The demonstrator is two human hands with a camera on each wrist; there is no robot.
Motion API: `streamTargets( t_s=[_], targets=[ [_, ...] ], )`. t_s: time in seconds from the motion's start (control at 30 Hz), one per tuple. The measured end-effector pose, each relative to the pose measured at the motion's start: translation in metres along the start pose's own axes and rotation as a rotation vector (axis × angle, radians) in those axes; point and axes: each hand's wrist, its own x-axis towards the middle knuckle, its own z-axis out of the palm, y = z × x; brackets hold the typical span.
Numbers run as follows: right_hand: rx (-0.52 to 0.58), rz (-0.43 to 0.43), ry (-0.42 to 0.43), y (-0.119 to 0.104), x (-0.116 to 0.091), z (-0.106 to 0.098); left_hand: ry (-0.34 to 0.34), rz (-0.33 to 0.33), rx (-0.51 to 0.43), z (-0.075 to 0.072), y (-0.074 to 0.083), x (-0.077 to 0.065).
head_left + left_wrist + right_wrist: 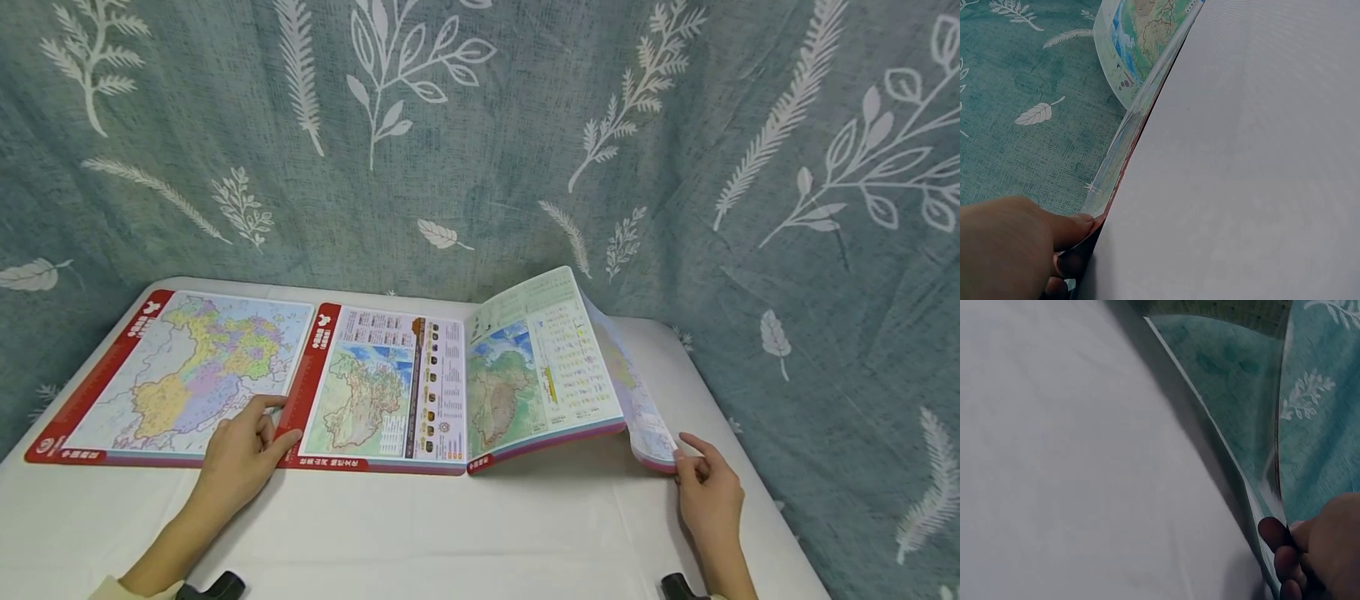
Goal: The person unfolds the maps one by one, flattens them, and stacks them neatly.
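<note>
A map (210, 367) with a red left border lies flat on the left. Beside it, a second red-bordered map panel (367, 400) is also flat, and my left hand (240, 450) pinches its lower left corner, thumb on top. In the left wrist view the left hand (1016, 244) holds that corner slightly off the table. To the right, a map panel (510, 375) slants up from a fold. Behind it, a bent panel (637, 408) runs down to my right hand (708, 483), which pinches its lower corner. The right wrist view shows the fingers of the right hand (1329, 550) at that corner.
A white-covered table (420, 533) bears the maps. Behind and at the sides hangs a green leaf-patterned curtain (480, 192), close to the table's back edge. A black object (217, 586) shows near the left wrist and another black object (678, 586) near the right.
</note>
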Motion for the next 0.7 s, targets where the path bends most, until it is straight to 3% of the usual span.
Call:
streamTargets(
  t_s=[0.4, 0.7],
  targets=[
    [0.033, 0.159, 0.081, 0.033, 0.015, -0.016, 0.006, 0.019, -0.013, -0.001, 0.000, 0.000],
    [0.025, 0.289, 0.119, 0.038, 0.022, -0.021, 0.002, 0.016, -0.004, -0.001, 0.000, 0.000]
  ],
)
